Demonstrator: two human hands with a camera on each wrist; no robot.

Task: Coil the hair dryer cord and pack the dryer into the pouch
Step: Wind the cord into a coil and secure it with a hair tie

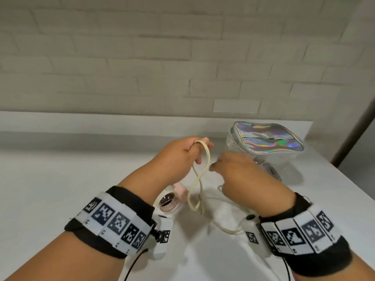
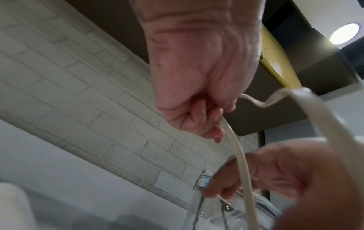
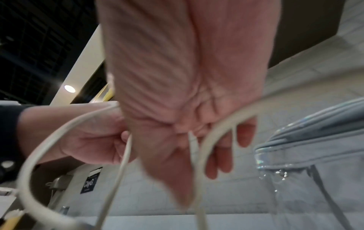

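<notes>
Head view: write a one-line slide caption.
Left hand grips a looped cream flat cord while right hand pinches it beside the clear holographic-topped pouch.

A flat, cream, rubbery-looking cord [image 1: 199, 175] with a smooth matt skin. At two o'clock from it, a pouch [image 1: 265, 138] of glossy clear plastic with a shiny holographic foil top. At seven o'clock, a hair dryer [image 1: 169, 201] in smooth pale plastic with a mirror-bright metallic ring. A matt white table [image 1: 60, 179]; behind it a rough painted brick wall [image 1: 142, 57].
</notes>
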